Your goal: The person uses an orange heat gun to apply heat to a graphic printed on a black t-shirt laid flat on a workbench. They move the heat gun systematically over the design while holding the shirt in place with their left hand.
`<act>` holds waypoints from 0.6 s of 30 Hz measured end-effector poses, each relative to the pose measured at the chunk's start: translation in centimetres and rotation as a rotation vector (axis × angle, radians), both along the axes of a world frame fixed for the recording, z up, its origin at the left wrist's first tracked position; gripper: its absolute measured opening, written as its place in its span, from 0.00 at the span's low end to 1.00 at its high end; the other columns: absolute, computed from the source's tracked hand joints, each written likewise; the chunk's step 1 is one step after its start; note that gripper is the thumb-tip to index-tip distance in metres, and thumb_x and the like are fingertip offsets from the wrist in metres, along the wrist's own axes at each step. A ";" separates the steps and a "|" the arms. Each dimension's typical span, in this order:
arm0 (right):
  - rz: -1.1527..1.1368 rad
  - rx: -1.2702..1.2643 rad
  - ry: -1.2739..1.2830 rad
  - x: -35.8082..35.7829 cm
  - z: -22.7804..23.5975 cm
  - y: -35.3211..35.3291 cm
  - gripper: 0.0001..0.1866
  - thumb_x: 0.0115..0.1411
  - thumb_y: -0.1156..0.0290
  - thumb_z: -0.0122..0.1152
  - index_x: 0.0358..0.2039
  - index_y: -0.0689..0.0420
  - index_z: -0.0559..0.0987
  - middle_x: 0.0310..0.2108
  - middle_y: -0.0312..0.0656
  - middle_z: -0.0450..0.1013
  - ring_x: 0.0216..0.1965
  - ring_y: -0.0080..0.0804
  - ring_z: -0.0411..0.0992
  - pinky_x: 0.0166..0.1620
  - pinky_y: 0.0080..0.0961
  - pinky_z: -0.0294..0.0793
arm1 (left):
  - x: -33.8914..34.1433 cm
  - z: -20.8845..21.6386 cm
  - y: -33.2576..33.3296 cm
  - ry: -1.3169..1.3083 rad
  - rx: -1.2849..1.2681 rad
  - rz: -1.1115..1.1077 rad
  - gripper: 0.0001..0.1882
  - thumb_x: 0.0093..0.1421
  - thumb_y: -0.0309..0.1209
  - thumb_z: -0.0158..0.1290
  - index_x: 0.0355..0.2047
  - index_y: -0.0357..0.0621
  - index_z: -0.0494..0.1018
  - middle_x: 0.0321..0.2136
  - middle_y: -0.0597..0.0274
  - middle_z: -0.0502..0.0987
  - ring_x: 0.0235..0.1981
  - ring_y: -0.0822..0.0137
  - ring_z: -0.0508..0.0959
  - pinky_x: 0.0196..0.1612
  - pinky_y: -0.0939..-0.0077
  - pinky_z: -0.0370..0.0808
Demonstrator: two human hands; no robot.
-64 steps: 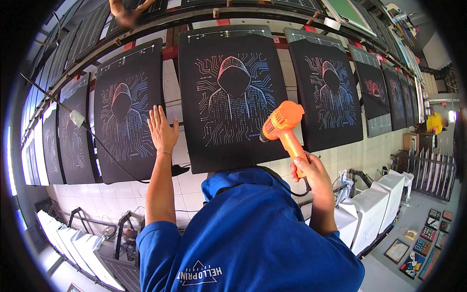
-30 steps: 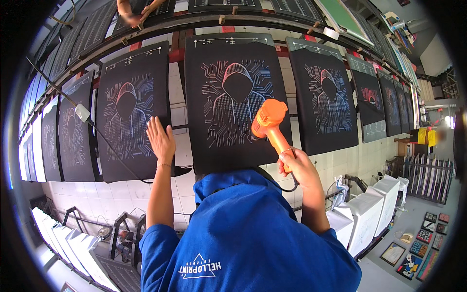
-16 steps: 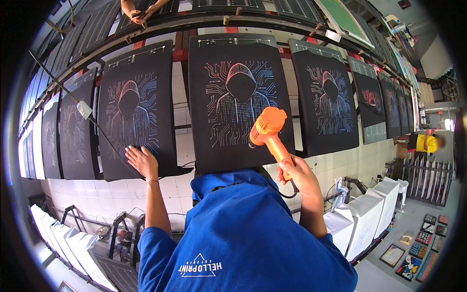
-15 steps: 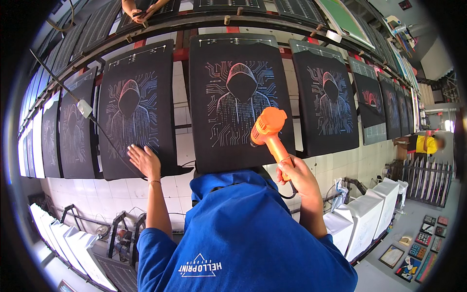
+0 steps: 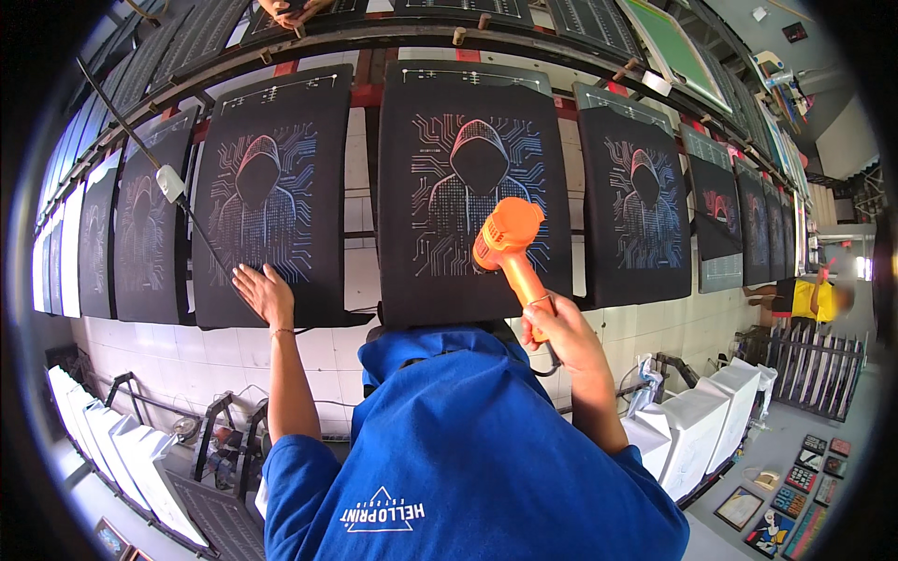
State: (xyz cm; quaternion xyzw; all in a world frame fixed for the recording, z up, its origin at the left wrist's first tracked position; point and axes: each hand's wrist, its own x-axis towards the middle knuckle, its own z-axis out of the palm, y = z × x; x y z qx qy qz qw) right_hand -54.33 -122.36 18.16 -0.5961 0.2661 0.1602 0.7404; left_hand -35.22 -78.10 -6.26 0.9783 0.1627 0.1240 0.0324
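Note:
My right hand point(image 5: 564, 334) is closed around the handle of an orange heat gun point(image 5: 514, 262), raised over the lower right part of a black T-shirt point(image 5: 482, 168). That shirt lies stretched on a flat board in front of me, printed with a hooded figure and blue and red circuit lines. On the board to its left is another black shirt point(image 5: 257, 182) with the same print. My left hand point(image 5: 265, 296) rests spread and flat near that shirt's lower edge, fingers apart, holding nothing. The heat gun's power cord hangs below my right hand.
More printed boards continue on both sides, including a right-hand shirt point(image 5: 644, 187). A thin dark rod with a white box point(image 5: 169, 183) crosses the left boards. Another person's hands point(image 5: 295, 13) show across the rail; someone in yellow point(image 5: 814, 299) is far right. White-covered boards point(image 5: 692, 425) stand behind me.
The view has shifted slightly, so the boards appear farther right and higher. The heat gun has tilted and moved a little left over the middle shirt. My left hand has slid slightly left.

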 end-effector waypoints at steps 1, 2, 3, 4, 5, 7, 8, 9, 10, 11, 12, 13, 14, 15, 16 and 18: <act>0.021 0.016 -0.006 0.1 -0.1 0.0 0.13 0.62 0.63 0.57 0.39 0.60 0.71 0.25 0.34 0.70 0.24 0.21 0.71 0.25 0.18 0.71 | 0.2 0.3 -0.5 0.014 0.018 0.016 0.33 0.70 0.46 0.32 0.66 0.33 0.50 0.67 0.44 0.49 0.69 0.48 0.47 0.69 0.54 0.43; 0.043 0.032 -0.011 0.2 -0.1 0.0 0.13 0.62 0.63 0.57 0.39 0.59 0.71 0.25 0.34 0.70 0.23 0.21 0.71 0.25 0.18 0.71 | 0.4 0.6 -1.1 0.029 0.037 0.033 0.33 0.69 0.46 0.32 0.66 0.32 0.50 0.67 0.44 0.50 0.69 0.48 0.47 0.69 0.54 0.43; 0.027 0.029 0.008 0.4 -0.1 -0.1 0.13 0.62 0.63 0.57 0.39 0.59 0.71 0.25 0.34 0.70 0.23 0.21 0.71 0.26 0.18 0.71 | 0.0 0.6 -2.3 0.039 0.052 0.005 0.33 0.69 0.46 0.32 0.66 0.32 0.50 0.67 0.44 0.50 0.69 0.48 0.47 0.69 0.54 0.43; 0.014 0.028 0.027 0.7 -0.1 -0.1 0.12 0.62 0.64 0.57 0.39 0.59 0.71 0.25 0.34 0.70 0.23 0.21 0.71 0.26 0.18 0.71 | -0.5 1.3 -3.8 0.053 0.037 -0.029 0.33 0.69 0.46 0.32 0.66 0.32 0.50 0.67 0.44 0.50 0.69 0.48 0.47 0.69 0.54 0.42; -0.006 0.025 0.045 0.8 -0.1 -0.1 0.12 0.62 0.64 0.57 0.39 0.59 0.71 0.26 0.34 0.70 0.23 0.20 0.71 0.26 0.18 0.71 | -1.0 1.6 -5.3 0.064 0.024 -0.092 0.33 0.69 0.45 0.32 0.66 0.32 0.50 0.67 0.45 0.50 0.69 0.49 0.47 0.69 0.54 0.42; 0.030 0.005 -0.013 1.4 -0.6 1.2 0.13 0.62 0.62 0.56 0.39 0.58 0.71 0.26 0.33 0.70 0.24 0.20 0.71 0.26 0.17 0.71 | -2.1 2.1 -7.1 0.079 -0.025 -0.211 0.32 0.69 0.44 0.32 0.66 0.32 0.50 0.68 0.45 0.49 0.70 0.50 0.45 0.69 0.55 0.40; 0.056 -0.018 -0.040 1.7 -0.4 1.6 0.13 0.62 0.62 0.56 0.39 0.58 0.71 0.26 0.33 0.70 0.24 0.20 0.71 0.26 0.17 0.71 | -2.0 2.2 -7.0 0.067 -0.018 -0.205 0.32 0.69 0.44 0.32 0.66 0.33 0.50 0.68 0.45 0.49 0.70 0.50 0.45 0.69 0.55 0.40; 0.100 -0.024 -0.007 1.9 -0.5 1.2 0.13 0.63 0.61 0.56 0.40 0.58 0.71 0.26 0.33 0.70 0.24 0.19 0.71 0.26 0.16 0.71 | -1.7 2.2 -6.6 0.056 -0.013 -0.199 0.32 0.69 0.44 0.32 0.66 0.33 0.49 0.68 0.46 0.48 0.70 0.50 0.45 0.69 0.55 0.40; 0.105 -0.002 0.010 1.9 -0.5 1.0 0.13 0.63 0.62 0.56 0.40 0.59 0.71 0.26 0.33 0.70 0.24 0.19 0.71 0.26 0.16 0.71 | -1.6 2.2 -5.9 0.049 -0.003 -0.189 0.32 0.69 0.44 0.32 0.66 0.33 0.49 0.68 0.46 0.48 0.70 0.50 0.44 0.69 0.56 0.40; 0.109 0.016 0.025 2.0 -0.3 0.9 0.13 0.63 0.62 0.55 0.40 0.59 0.71 0.26 0.33 0.70 0.24 0.19 0.71 0.27 0.16 0.71 | -0.8 2.0 -5.2 0.057 -0.034 -0.129 0.33 0.69 0.45 0.32 0.66 0.34 0.49 0.68 0.47 0.48 0.70 0.51 0.44 0.69 0.55 0.39; 0.112 0.034 0.040 2.2 -0.2 0.9 0.13 0.63 0.62 0.55 0.40 0.59 0.71 0.26 0.33 0.70 0.25 0.19 0.71 0.27 0.16 0.71 | 0.1 1.9 -4.5 0.051 -0.034 -0.091 0.33 0.69 0.45 0.32 0.66 0.35 0.49 0.68 0.47 0.48 0.70 0.51 0.44 0.69 0.55 0.39; 0.120 -0.012 0.021 2.2 -0.2 1.5 0.13 0.63 0.62 0.56 0.39 0.59 0.71 0.26 0.33 0.70 0.25 0.19 0.71 0.27 0.17 0.71 | 0.8 1.9 -3.9 0.044 -0.032 -0.050 0.33 0.69 0.45 0.32 0.66 0.35 0.49 0.68 0.47 0.48 0.70 0.51 0.44 0.69 0.54 0.39; 0.125 0.003 -0.020 2.3 -0.3 2.0 0.13 0.63 0.61 0.56 0.39 0.59 0.72 0.26 0.34 0.70 0.24 0.19 0.71 0.27 0.17 0.71 | 1.5 1.8 -3.5 0.038 -0.029 -0.009 0.33 0.69 0.45 0.32 0.66 0.35 0.49 0.68 0.47 0.48 0.70 0.50 0.44 0.69 0.54 0.39; 0.156 0.005 -0.001 2.4 -0.1 1.9 0.14 0.62 0.61 0.56 0.39 0.59 0.71 0.26 0.34 0.70 0.25 0.19 0.71 0.27 0.17 0.71 | 2.1 1.6 -3.3 0.031 -0.034 0.013 0.32 0.69 0.46 0.32 0.66 0.36 0.50 0.68 0.48 0.48 0.70 0.50 0.44 0.69 0.52 0.39; 0.187 0.008 0.022 2.4 0.1 1.7 0.14 0.62 0.61 0.56 0.40 0.59 0.71 0.26 0.34 0.70 0.25 0.19 0.71 0.27 0.17 0.71 | 2.5 1.6 -3.4 0.032 -0.032 0.020 0.32 0.69 0.46 0.31 0.66 0.36 0.50 0.68 0.48 0.48 0.70 0.50 0.44 0.69 0.52 0.39; 0.168 0.043 0.057 2.8 0.4 1.7 0.15 0.62 0.61 0.56 0.40 0.60 0.71 0.26 0.34 0.70 0.25 0.19 0.71 0.27 0.17 0.71 | 3.0 1.7 -3.6 0.033 -0.029 0.035 0.33 0.69 0.46 0.31 0.66 0.36 0.50 0.68 0.48 0.48 0.70 0.50 0.44 0.69 0.52 0.39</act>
